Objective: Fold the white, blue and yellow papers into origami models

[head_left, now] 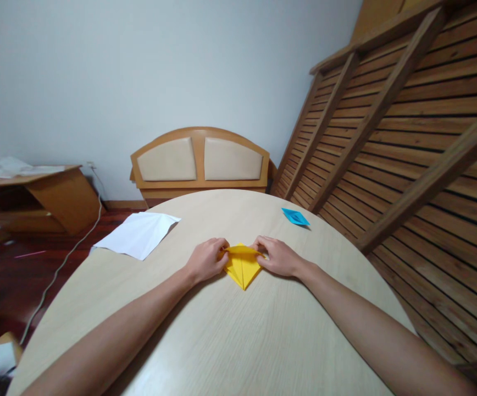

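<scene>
Both hands pinching the top fold of a yellow paper model at mid-table.

The yellow paper lies flat on the round table, point toward the person. The left hand closes thumb and fingers on the paper's upper left edge; the right hand pinches its upper right edge likewise. To crease well, keep both pinches level, align the edges, then press outward from the centre line. Beyond the paper to the right lies a blue folded piece; beyond it to the left, a white sheet overhangs the table rim. Farther back stands a wooden headboard.
</scene>
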The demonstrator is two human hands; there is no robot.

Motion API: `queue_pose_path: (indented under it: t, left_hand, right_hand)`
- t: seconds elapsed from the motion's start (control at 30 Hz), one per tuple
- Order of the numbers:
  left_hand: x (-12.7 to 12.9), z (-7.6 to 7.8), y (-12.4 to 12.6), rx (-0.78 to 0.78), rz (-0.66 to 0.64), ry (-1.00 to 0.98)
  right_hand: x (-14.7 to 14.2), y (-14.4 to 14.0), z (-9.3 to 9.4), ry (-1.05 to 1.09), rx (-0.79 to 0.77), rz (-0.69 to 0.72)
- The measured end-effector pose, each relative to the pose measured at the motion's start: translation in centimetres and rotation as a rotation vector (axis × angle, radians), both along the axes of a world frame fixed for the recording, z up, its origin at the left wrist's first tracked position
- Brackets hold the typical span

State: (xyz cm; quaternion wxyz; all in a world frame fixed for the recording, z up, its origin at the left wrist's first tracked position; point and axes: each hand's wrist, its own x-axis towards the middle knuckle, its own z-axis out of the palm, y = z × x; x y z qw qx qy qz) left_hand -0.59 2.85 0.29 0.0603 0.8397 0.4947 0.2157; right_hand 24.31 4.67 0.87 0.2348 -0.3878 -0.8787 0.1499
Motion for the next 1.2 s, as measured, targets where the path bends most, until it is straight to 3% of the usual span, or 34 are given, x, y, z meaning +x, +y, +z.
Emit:
queue_pose_path:
  t: [0.13, 0.3, 0.57, 0.73, 1.2]
  left_hand:
    - [0.1, 0.1, -0.1, -0.001, 0.045, -0.003]
    - [0.3, 0.0, -0.1, -0.013, 0.092, -0.058]
    - [0.8, -0.4, 0.1, -0.055, 0.119, -0.339]
    - [1.1, -0.3, 0.3, -0.095, 0.156, -0.466]
    - [1.2, -0.2, -0.2, -0.031, 0.041, -0.358]
  right_hand:
    - [-0.2, 0.1, -0.3, 0.024, -0.024, -0.071]
    - [-0.5, 0.1, -0.5, 0.12, -0.115, -0.062]
    - [-1.1, 0.1, -1.0, 0.223, -0.214, -0.048]
    - [-1.5, -0.1, -1.0, 0.221, -0.198, -0.068]
    - [-1.9, -0.3, -0.9, 0.212, -0.169, -0.081]
